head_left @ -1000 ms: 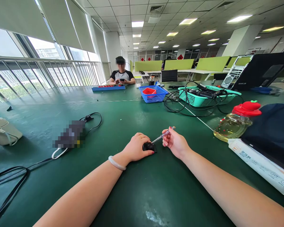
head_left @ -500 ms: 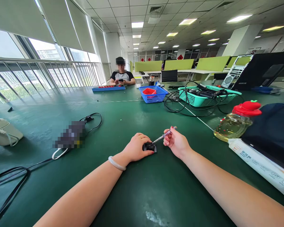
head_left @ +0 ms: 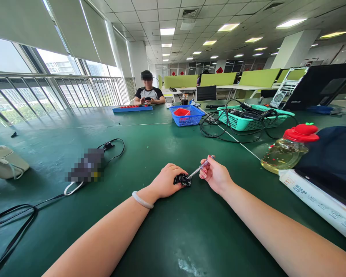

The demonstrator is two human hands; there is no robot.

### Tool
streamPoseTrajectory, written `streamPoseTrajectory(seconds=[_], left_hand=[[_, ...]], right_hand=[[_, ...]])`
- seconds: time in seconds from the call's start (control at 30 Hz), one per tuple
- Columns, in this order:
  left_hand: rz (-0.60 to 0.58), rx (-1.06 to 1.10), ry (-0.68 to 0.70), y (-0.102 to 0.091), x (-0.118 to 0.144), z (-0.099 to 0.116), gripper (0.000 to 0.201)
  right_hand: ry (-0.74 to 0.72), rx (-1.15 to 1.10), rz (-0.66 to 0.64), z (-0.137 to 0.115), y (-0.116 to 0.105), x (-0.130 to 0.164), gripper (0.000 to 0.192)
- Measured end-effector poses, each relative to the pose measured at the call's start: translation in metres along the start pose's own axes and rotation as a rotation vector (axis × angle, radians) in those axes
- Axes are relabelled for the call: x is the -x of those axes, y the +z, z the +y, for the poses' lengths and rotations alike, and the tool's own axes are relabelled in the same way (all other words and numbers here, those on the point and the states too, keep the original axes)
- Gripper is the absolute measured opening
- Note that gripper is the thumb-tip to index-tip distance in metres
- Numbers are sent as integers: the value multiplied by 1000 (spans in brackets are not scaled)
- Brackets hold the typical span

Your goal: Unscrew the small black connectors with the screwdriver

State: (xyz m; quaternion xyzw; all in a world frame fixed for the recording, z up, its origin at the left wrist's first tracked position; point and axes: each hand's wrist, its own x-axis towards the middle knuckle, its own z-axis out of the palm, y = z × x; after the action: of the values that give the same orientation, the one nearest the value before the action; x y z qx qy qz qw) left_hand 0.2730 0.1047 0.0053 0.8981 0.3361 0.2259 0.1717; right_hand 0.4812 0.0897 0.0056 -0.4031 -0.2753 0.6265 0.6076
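Note:
Fingers and thumb of my left hand are closed around a small black part on the green tabletop; its kind is too small to tell. My right hand grips a slim screwdriver with a see-through handle, held slanted. Its metal shaft points down to the left, and the tip is at the black part's upper face. Whether the tip sits in a screw cannot be made out. A pale bangle circles my left wrist.
Right of my hands are a wipes pack and a red-lidded bottle. Farther back stand a blue basket and a green basket with black cables. A white pouch lies left. A person sits across the table.
The black part has tilted slightly in my left hand, and its lit edges look different. The screwdriver's tip has shifted slightly down and right over it.

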Motion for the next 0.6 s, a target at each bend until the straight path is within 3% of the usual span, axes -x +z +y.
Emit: streamPoseTrajectory(seconds=[0.27, 0.43, 0.6], left_hand=[[-10, -38, -45, -3, 0, 5, 33], [35, -77, -140, -2, 0, 3, 34], [56, -112, -231, -1, 0, -2, 35]], right_hand=[[-108, 216, -84, 4, 3, 2, 48], [-355, 405, 62, 1, 6, 11, 51], [-642, 605, 21, 1, 7, 26, 48]])
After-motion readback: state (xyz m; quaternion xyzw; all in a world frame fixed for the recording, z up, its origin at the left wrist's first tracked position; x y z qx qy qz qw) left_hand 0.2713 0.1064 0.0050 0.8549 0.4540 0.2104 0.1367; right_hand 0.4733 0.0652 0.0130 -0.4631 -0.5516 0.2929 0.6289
